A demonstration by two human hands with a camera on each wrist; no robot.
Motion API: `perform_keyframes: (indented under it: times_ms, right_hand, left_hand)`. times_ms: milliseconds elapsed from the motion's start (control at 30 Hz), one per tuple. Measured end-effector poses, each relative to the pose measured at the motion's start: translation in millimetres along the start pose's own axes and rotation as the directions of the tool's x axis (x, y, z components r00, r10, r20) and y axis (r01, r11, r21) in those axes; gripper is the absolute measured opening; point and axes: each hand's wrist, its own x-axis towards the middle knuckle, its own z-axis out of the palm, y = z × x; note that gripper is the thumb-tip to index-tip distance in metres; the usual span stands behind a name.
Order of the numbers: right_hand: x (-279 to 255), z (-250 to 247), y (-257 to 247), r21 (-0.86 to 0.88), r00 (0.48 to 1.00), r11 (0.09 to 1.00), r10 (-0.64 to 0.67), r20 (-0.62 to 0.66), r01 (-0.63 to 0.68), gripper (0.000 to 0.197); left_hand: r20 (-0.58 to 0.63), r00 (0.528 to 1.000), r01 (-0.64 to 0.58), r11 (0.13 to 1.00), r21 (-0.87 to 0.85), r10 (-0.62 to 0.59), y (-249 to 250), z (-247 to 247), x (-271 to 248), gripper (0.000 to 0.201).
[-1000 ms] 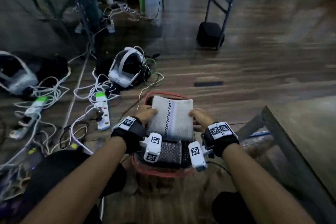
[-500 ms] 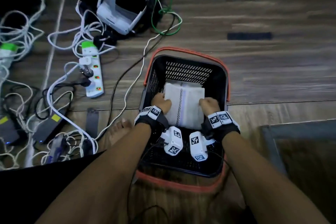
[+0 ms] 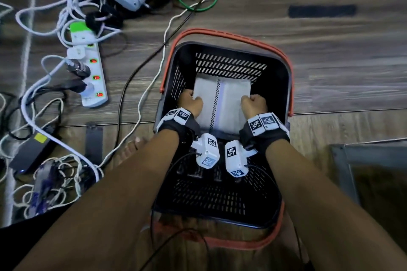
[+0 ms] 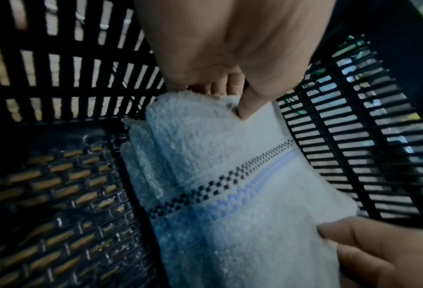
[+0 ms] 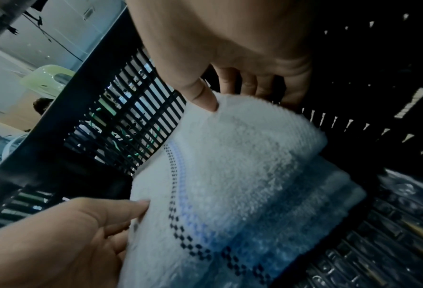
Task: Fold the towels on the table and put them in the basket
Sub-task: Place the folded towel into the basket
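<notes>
**Folded towel held inside the basket by both hands**

The folded towel (image 3: 222,101) is inside the black basket (image 3: 277,77), toward its far wall. The towel is white, with a dark checkered stripe and a pale blue stripe running down its middle. Whether its underside touches the basket floor cannot be told.

Left hand (image 3: 190,103): it grips the left edge of the towel. In the left wrist view the thumb (image 4: 248,106) presses on the top face while the curled fingers (image 4: 226,85) wrap under the edge. The hand is clamped on the towel.

Right hand (image 3: 253,105): it grips the right edge of the towel, directly opposite the left hand. In the right wrist view the thumb (image 5: 202,95) lies on the top face and the fingers (image 5: 249,81) curl beneath the fold. This hand is likewise clamped on the towel.

The towel spans the gap between the two hands, with the stripes about midway between them. Both wrists are below the basket rim. The folded layers show at the near edge in both wrist views.

The basket has a red handle (image 3: 233,36) lying against its rim, and it stands on a wooden floor (image 3: 330,55). A white power strip (image 3: 90,70) with plugs and cables lies on the floor to the left of the basket, well apart from it.
</notes>
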Motion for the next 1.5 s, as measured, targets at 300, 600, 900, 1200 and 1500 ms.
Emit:
perform_keyframes:
  times_ms: [300,600,900,1200,1500]
  right_hand:
    - [-22.6,33.1,6.5,-0.536,0.794,0.719,-0.592,-0.139,0.443,0.058]
    - [3.7,55.4,47.2,-0.658,0.789,0.629,-0.608,-0.086,0.413,0.061]
    - [-25.6,14.1,19.7,-0.73,0.897,0.542,-0.376,0.232,0.416,0.06]
    - [-136.5,-90.7,-25.3,-0.761,0.871,0.423,-0.251,0.423,0.492,0.038]
    - [-269.2,-252.3,-68.5,-0.646,0.865,0.604,-0.463,0.193,0.467,0.04]
  left_hand:
    - [-0.118,0.788,-0.544,0.773,0.325,0.604,-10.5,9.9,-12.0,0.049]
    - [0.141,0.84,-0.47,0.573,0.672,0.524,-43.4,29.9,4.0,0.057]
    - [0.275,0.91,-0.402,0.502,0.766,0.31,-22.5,7.0,-24.4,0.059]
    - [0.357,0.893,-0.443,0.39,0.807,0.276,59.9,-60.6,-154.7,0.043]
    - [0.369,0.698,-0.616,0.252,0.747,0.613,180.1,-96.6,-328.9,0.035]
